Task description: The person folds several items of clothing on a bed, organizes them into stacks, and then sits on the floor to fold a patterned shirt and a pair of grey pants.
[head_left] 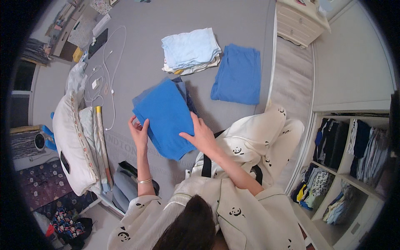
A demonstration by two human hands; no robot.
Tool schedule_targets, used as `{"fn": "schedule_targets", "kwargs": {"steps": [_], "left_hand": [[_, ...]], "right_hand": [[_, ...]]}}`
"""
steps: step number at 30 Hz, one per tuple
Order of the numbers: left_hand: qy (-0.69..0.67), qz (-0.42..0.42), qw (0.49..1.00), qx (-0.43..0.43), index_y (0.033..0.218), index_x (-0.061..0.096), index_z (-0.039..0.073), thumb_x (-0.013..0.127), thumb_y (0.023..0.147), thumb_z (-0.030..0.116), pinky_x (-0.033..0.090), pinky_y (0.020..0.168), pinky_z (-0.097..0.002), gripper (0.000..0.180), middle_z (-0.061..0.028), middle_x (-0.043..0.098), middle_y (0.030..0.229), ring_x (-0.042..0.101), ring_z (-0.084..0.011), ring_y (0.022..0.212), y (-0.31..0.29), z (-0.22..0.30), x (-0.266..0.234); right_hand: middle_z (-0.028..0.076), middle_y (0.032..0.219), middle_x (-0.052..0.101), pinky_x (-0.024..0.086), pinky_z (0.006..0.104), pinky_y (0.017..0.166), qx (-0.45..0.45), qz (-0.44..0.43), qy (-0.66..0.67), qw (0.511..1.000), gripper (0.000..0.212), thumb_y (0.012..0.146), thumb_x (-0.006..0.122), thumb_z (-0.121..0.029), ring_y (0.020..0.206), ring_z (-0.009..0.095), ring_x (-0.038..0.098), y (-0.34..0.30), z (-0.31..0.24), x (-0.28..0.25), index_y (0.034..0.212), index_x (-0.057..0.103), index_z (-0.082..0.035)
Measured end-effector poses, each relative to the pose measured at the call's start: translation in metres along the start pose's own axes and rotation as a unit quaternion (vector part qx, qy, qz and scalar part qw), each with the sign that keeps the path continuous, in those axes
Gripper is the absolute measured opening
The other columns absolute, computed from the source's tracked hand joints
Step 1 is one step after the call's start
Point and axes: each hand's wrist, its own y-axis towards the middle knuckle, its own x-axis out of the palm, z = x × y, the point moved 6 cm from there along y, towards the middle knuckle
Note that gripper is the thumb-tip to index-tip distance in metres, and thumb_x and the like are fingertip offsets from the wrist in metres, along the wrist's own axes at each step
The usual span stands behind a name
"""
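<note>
A bright blue folded garment (166, 116) lies slanted over darker blue folded clothes (183, 88), whose edges show at its far side. At its left edge, my left hand (139, 130) has its thumb against the cloth and its fingers curved apart. My right hand (200, 134) grips the right edge, thumb on top; some of its fingertips are hard to make out. Farther off stands a stack of light blue and white folded cloths (191, 48). To its right lies a flat folded medium-blue garment (237, 75).
White cables and a charger (96, 84) lie at the left on the grey bed surface (141, 21). A white pillow (75, 141) is along the left edge. Right of the bed are a cream drawer cabinet (298, 23) and open clothes shelves (337, 171).
</note>
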Motion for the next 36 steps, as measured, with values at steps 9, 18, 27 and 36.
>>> {"fn": "schedule_targets", "kwargs": {"steps": [9,18,27,36], "left_hand": [[0.409,-0.089,0.848,0.326,0.115,0.047,0.001,0.07,0.069,0.023,0.027,0.095,-0.0416,0.056,-0.0133,0.053,0.11,0.045,-0.0315,0.104,0.036,0.092,0.041],[0.319,-0.444,0.776,0.315,0.09,0.059,0.003,0.071,0.058,0.012,0.043,0.056,-0.0323,0.036,-0.0112,0.05,0.076,0.053,-0.028,0.065,-0.091,0.21,0.046],[0.029,-0.356,0.93,0.084,0.108,0.053,0.002,0.065,0.076,0.019,0.045,0.073,-0.025,0.038,-0.0082,0.058,0.099,0.055,-0.0114,0.083,-0.027,0.174,0.088],[0.382,-0.084,0.875,0.287,0.132,0.031,0.006,0.05,0.084,0.032,0.016,0.103,-0.0449,0.058,-0.0179,0.027,0.137,0.022,-0.0328,0.128,-0.019,0.056,0.099]], "right_hand": [[0.018,0.109,0.04,0.034,0.0425,0.085,-0.068,0.126,-0.096,0.985,0.062,0.061,0.076,-0.025,0.101,0.033,0.038,-0.003,-0.011,0.004,0.106,0.044,0.002],[0.014,0.12,0.042,0.031,0.0412,0.093,-0.187,0.071,0.074,0.977,0.067,0.056,0.076,-0.019,0.113,0.03,0.037,0.0,-0.001,-0.034,0.116,0.046,-0.007],[0.012,0.112,0.054,0.039,0.0371,0.09,0.176,-0.136,0.463,0.858,0.066,0.065,0.074,-0.021,0.099,0.024,0.052,-0.038,0.048,-0.073,0.12,0.044,-0.001],[0.013,0.109,0.054,0.047,0.0356,0.079,0.17,0.039,0.531,0.829,0.067,0.067,0.071,-0.018,0.091,0.024,0.056,0.044,0.13,-0.193,0.122,0.038,0.001]]}}
